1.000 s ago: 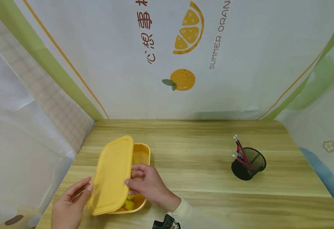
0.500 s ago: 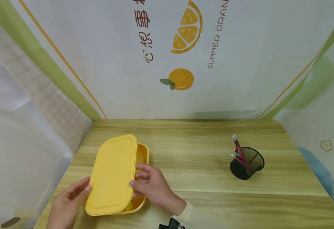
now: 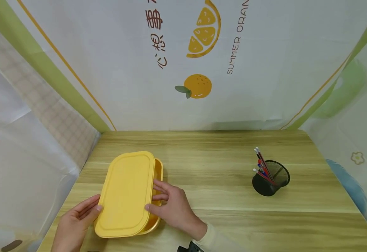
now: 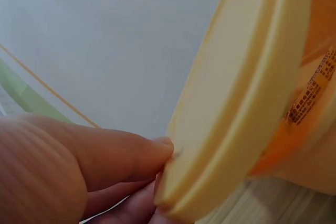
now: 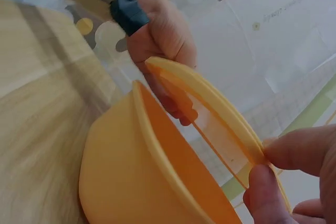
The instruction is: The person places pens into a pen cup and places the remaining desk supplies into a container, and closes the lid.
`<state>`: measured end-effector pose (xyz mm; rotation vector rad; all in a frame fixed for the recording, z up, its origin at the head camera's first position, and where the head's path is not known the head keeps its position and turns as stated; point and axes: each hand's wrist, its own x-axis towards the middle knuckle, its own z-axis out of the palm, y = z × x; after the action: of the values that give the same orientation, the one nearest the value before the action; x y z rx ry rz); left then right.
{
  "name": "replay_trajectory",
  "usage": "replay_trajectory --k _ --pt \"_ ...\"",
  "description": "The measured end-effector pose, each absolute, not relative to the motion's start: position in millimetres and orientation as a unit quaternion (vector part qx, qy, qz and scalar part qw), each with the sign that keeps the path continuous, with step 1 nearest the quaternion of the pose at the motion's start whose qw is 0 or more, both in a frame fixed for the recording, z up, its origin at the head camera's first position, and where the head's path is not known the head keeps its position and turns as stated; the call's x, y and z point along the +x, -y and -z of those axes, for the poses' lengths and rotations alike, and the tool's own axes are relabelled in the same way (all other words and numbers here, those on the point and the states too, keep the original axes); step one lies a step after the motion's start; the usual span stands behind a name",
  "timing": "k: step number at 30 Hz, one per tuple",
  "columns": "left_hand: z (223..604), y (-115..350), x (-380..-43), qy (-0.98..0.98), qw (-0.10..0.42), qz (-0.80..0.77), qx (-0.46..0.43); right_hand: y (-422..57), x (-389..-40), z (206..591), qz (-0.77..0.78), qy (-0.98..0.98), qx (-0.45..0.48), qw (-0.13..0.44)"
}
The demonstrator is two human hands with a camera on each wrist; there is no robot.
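A yellow lid [image 3: 126, 194] is tilted over a yellow rectangular box [image 3: 159, 171], its right side raised above the rim. My left hand [image 3: 76, 222] pinches the lid's left edge; in the left wrist view the thumb [image 4: 131, 153] presses on top with fingers beneath. On the other side, my right hand [image 3: 175, 206] pinches the right edge between thumb and fingers. The right wrist view has a gap between the lid [image 5: 215, 95] and the box wall [image 5: 131, 166]. Dark printed text [image 4: 315, 87] shows beyond the lid in the left wrist view. Most of the box's inside is hidden.
A black mesh pen holder [image 3: 265, 185] with pencils and pens [image 3: 263, 169] stands on the right of the wood-grain table [image 3: 214, 168]. Printed cloth [image 3: 252, 87] hangs behind the table and along both sides.
The lid has tipped flatter and its right edge has moved right, covering more of the box and its yellow contents. My right hand has moved right with it; the left stays nearly in place.
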<state>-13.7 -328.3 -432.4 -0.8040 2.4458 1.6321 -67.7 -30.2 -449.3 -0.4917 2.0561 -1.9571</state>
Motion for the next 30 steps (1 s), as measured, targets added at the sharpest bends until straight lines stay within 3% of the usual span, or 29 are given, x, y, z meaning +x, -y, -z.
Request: replay_trajectory --k 30 --pt "443 311 -21 -0.826 0.036 -0.512 -0.235 18 -65 466 0.655 -0.725 -0.181 0.107"
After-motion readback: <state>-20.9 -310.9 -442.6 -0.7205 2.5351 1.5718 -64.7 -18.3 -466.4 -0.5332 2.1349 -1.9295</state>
